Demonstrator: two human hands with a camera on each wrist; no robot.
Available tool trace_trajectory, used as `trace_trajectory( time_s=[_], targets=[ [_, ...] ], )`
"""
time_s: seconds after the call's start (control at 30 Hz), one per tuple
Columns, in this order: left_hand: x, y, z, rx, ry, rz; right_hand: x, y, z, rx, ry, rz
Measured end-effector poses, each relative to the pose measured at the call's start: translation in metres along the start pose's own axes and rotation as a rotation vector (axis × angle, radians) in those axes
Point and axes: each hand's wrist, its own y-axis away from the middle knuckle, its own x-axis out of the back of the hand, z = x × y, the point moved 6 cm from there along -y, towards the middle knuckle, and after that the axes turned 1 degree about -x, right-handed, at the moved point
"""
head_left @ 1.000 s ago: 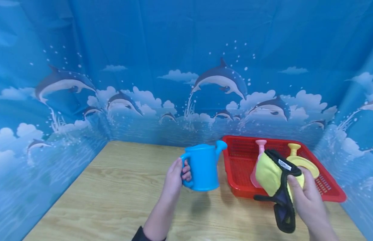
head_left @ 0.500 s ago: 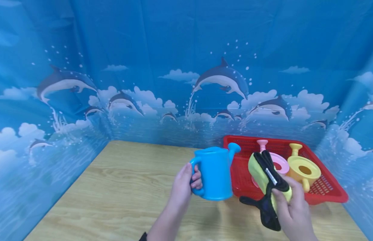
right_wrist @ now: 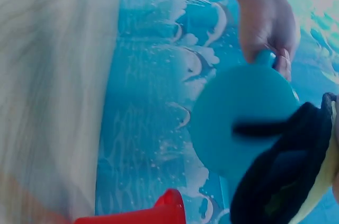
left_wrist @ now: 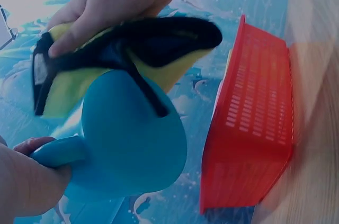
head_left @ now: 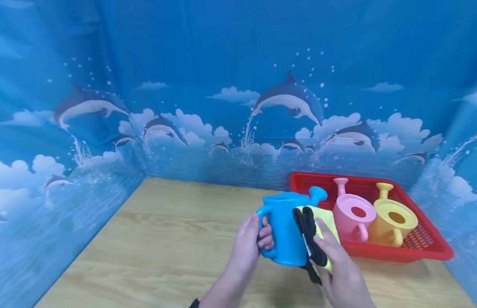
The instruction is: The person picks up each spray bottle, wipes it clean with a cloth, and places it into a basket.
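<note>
My left hand [head_left: 247, 241] grips the handle of a blue watering can [head_left: 288, 231] and holds it upright above the table, its spout pointing right. A yellow cloth with black edging [head_left: 324, 218] is bunched in my right hand [head_left: 342, 265], fingers and thumb pinching it. The cloth lies against the can's right side in the head view. From the left wrist view, the can's round base [left_wrist: 135, 134] faces the camera, and a black strap of the cloth [left_wrist: 145, 89] hangs across it. In the right wrist view the right hand is mostly out of sight.
A red plastic basket [head_left: 427, 252] stands at the right of the wooden table [head_left: 161, 239]. Inside it are a pink watering can [head_left: 348, 218] and a yellow watering can [head_left: 388, 229], side by side. A blue dolphin-print sheet [head_left: 230, 55] hangs behind and at both sides.
The blue watering can has moved right and slightly down in my left hand. My right hand has brought the cloth left from over the basket, against the can.
</note>
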Motion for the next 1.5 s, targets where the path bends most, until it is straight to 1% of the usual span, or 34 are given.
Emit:
trace_trajectory(
  time_s=[0.13,0.2,0.23,0.27,0.33,0.4,0.43,0.57,0.67,0.83,0.97,1.1,1.2,1.4,1.5],
  targets=[
    [-0.006,0.001,-0.001,-0.025,0.031,-0.006,-0.013,-0.001,-0.006,0.179,-0.056,-0.094],
    [-0.008,0.002,-0.002,-0.039,0.033,-0.003,-0.021,0.000,-0.009,0.265,-0.064,-0.148],
    [-0.008,0.002,-0.002,-0.044,0.029,0.003,-0.025,0.002,-0.011,0.306,-0.067,-0.162],
    [-0.008,0.003,-0.002,-0.052,0.024,0.010,-0.028,0.003,-0.012,0.342,-0.055,-0.162],
    [-0.008,0.003,-0.002,-0.064,0.022,0.021,-0.032,0.006,-0.015,0.381,-0.026,-0.138],
    [-0.008,0.003,-0.002,-0.073,0.013,0.032,-0.034,0.008,-0.016,0.377,0.009,-0.112],
    [-0.008,0.004,-0.002,-0.074,0.002,0.035,-0.035,0.008,-0.016,0.358,0.019,-0.109],
    [-0.011,0.005,-0.006,-0.058,-0.042,0.018,-0.035,0.006,-0.014,0.237,0.035,-0.103],
    [-0.014,0.006,-0.008,-0.051,-0.069,0.009,-0.034,0.004,-0.014,0.171,0.025,-0.092],
    [-0.014,0.008,-0.009,-0.044,-0.094,0.030,-0.034,-0.007,-0.014,0.123,0.028,-0.061],
    [-0.014,0.010,-0.011,-0.024,-0.099,0.048,-0.034,-0.022,-0.015,0.086,0.048,-0.046],
    [-0.010,0.011,-0.006,-0.032,-0.097,0.095,-0.034,-0.035,-0.020,0.116,0.034,-0.023],
    [-0.003,0.010,-0.004,-0.032,-0.095,0.148,-0.037,-0.038,-0.024,0.166,0.025,-0.009],
    [0.008,0.007,0.000,-0.003,-0.085,0.251,-0.045,-0.031,-0.026,0.232,0.031,-0.022],
    [0.012,0.004,0.002,-0.005,-0.065,0.289,-0.048,-0.024,-0.027,0.277,0.004,-0.046]
  ],
)
